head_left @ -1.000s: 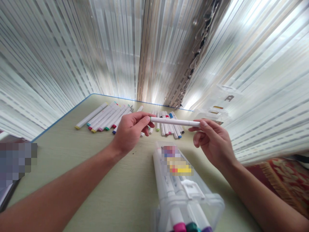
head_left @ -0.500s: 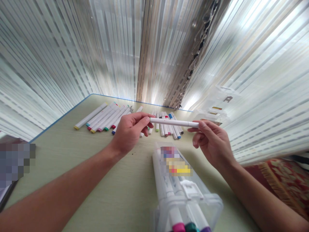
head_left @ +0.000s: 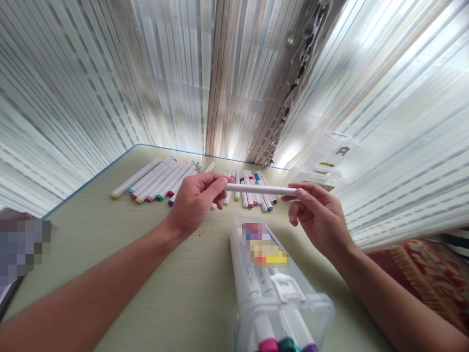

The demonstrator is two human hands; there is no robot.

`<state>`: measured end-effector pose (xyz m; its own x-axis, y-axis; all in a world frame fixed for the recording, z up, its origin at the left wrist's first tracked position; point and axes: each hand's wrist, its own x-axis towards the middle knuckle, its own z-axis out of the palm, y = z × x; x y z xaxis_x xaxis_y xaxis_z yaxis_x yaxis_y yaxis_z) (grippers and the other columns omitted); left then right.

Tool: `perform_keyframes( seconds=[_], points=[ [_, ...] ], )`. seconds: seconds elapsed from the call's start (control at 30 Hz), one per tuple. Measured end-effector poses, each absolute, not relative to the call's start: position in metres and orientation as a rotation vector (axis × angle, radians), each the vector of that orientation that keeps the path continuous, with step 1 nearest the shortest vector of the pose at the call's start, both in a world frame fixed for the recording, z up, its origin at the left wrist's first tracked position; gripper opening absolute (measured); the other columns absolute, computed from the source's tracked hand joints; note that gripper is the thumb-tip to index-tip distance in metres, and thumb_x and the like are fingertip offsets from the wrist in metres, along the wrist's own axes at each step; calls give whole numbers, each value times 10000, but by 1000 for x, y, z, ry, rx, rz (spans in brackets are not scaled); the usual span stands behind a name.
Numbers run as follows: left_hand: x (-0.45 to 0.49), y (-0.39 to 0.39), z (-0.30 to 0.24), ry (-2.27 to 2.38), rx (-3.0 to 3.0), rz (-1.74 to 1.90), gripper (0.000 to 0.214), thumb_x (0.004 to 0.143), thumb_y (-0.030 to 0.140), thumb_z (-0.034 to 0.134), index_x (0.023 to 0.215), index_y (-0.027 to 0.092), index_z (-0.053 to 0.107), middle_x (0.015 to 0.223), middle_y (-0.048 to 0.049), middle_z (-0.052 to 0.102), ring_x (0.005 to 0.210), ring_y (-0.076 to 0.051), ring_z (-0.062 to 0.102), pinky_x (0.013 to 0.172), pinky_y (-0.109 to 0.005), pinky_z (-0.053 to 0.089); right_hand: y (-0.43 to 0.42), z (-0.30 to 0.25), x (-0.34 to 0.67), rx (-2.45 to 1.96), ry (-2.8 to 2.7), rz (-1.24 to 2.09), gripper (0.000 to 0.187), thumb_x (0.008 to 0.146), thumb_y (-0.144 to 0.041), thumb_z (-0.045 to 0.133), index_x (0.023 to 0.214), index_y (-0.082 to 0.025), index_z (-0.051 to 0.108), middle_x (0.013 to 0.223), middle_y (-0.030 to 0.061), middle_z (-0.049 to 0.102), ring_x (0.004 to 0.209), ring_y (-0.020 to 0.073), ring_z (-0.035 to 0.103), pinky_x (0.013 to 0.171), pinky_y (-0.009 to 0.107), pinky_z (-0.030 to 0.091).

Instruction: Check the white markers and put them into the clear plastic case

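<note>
A white marker [head_left: 260, 189] is stretched level between my two hands, above the table. My left hand [head_left: 200, 198] pinches its left end between thumb and fingers, and my right hand [head_left: 318, 212] pinches the right end. Both tips are partly covered by fingers. Beneath and behind, a row of white markers with coloured ends [head_left: 157, 181] lies to the left, and a smaller group of markers [head_left: 252, 190] lies in the middle. In front stands a clear plastic case [head_left: 315, 298] holding several markers with pink, green and purple ends.
The pale green table [head_left: 146, 274] has a blue edge. An open clear plastic box [head_left: 318, 171] stands at the back right. Striped curtains [head_left: 172, 73] hang behind the table. A pixelated item [head_left: 22, 249] is at the left edge, and a red patterned fabric [head_left: 432, 274] at the right.
The marker and my right hand have shifted slightly left and down in view. Both hands keep their hold, and the markers on the table lie as before.
</note>
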<state>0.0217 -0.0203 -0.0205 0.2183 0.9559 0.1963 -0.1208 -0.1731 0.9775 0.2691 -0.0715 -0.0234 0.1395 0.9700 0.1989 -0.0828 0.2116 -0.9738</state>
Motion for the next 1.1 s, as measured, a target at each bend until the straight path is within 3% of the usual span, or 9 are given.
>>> perform_keyframes(
  seconds=[0.4,0.7,1.1],
  points=[
    [22,-21,-21,879,1375,1219,204,829,275,684,891,95,758,643,-24,634,537,-107,578,519,-225,473,-71,-22,269,-1039,-1110,1036,134,875,-296,709,953,-191,738,793,49,746,446,97,590,401,221,438],
    [22,-22,-18,857,1404,1224,174,825,241,687,907,98,745,667,-15,640,545,-97,577,531,-217,471,-68,-27,270,-1010,-1110,1033,148,892,-318,707,923,-188,768,657,-6,626,441,80,555,381,200,449],
    [23,-23,-17,907,1436,1227,173,816,228,702,918,90,725,666,0,653,540,-86,571,529,-216,469,-69,-25,269,-1009,-1089,1048,103,861,-262,731,914,-183,770,743,21,680,446,77,575,387,198,449]
  ],
)
